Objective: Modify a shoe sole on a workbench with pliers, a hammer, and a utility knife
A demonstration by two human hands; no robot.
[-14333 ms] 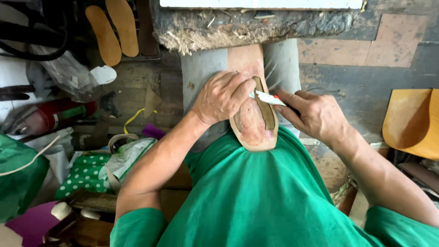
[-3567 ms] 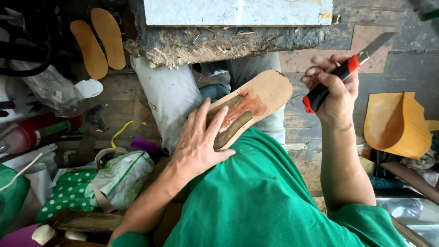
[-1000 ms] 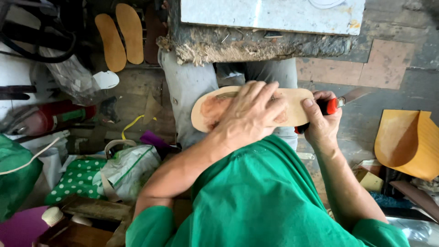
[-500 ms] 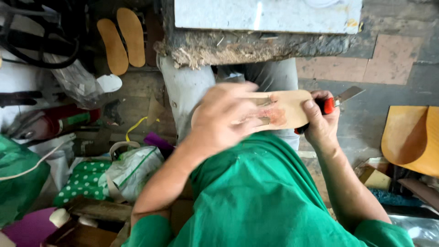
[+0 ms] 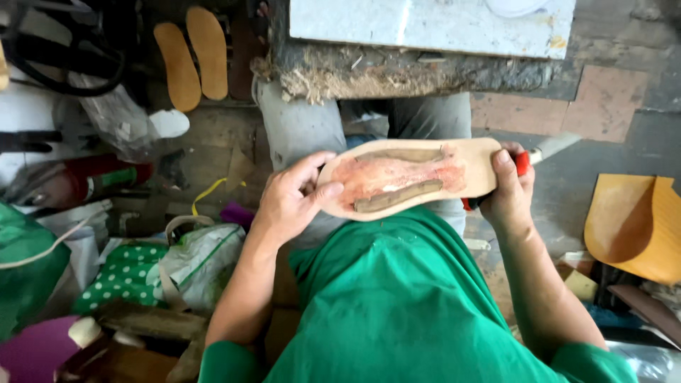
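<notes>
A tan shoe sole (image 5: pixel 408 177) lies crosswise over my lap, its upper face smeared reddish with two brown strips on it. My left hand (image 5: pixel 289 198) holds its left end, thumb on the edge and fingers spread. At the other end my right hand (image 5: pixel 507 190) grips the sole, thumb on top. That same hand also clasps a red-handled knife (image 5: pixel 543 152) whose blade sticks out to the right.
A worn stone-topped block (image 5: pixel 425 42) stands just beyond my knees. Two tan insoles (image 5: pixel 191 53) lean at the back left. Bags and a polka-dot cloth (image 5: pixel 128 273) crowd the left floor. A curved tan leather piece (image 5: pixel 631 227) lies at right.
My left hand has slid off the top of the sole to its left end, uncovering the reddish face. The right hand still holds the sole's right end and the knife.
</notes>
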